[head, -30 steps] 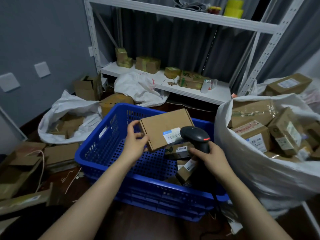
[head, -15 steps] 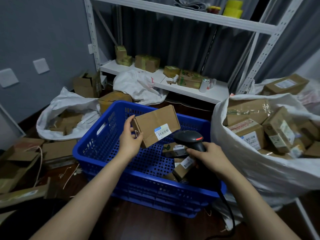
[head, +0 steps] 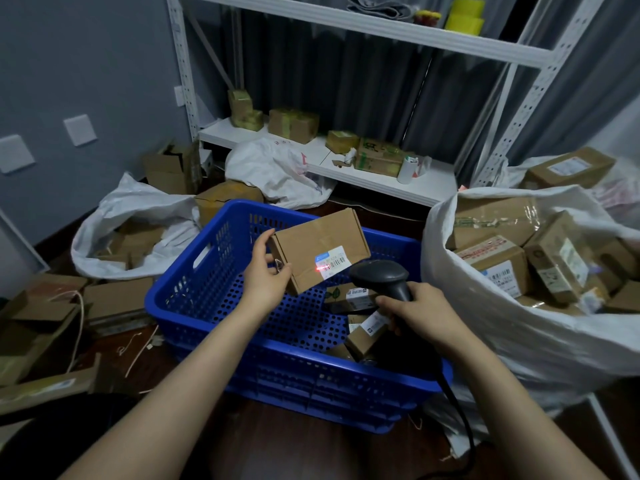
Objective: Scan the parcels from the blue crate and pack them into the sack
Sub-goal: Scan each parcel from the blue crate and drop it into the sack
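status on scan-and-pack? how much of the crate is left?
Done: the sack on the right already holds many labelled boxes. In hand: the left hand holds a cardboard parcel over the blue crate; the right hand aims the scanner, with a red line on the label. Left: a few small parcels in the crate.

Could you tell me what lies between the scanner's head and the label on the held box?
Nothing solid, in the head view: an open gap separates the barcode scanner from the label, where its red light lands.
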